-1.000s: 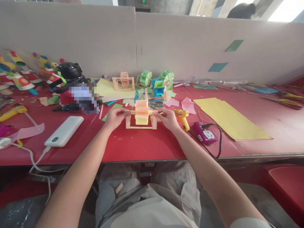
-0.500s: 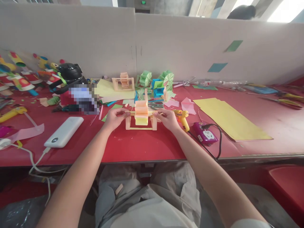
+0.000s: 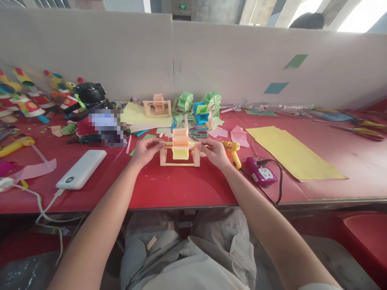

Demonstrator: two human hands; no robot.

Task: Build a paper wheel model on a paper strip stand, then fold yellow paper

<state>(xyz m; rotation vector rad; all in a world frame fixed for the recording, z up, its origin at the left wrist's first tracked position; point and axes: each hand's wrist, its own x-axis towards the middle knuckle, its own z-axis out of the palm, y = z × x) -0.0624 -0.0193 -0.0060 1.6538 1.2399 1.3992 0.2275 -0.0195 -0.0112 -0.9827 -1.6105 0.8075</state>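
A small wooden frame (image 3: 180,164) stands upright on the red table (image 3: 181,189), near its front edge. Across its top lies a thin stick carrying a folded paper wheel (image 3: 180,141), orange above and yellow below. My left hand (image 3: 147,151) pinches the left end of the stick at the frame's left post. At the right post, my right hand (image 3: 215,152) pinches the other end between thumb and finger. A yellow glue gun (image 3: 233,153) lies just right of my right hand. Scissors (image 3: 198,135) lie behind the frame.
Behind stand another wooden frame (image 3: 157,108) and green and blue paper wheels (image 3: 201,112). To the left are a white power bank (image 3: 81,169) and a black pot-like object (image 3: 90,94). A purple socket block (image 3: 261,171) and yellow sheets (image 3: 294,153) lie to the right.
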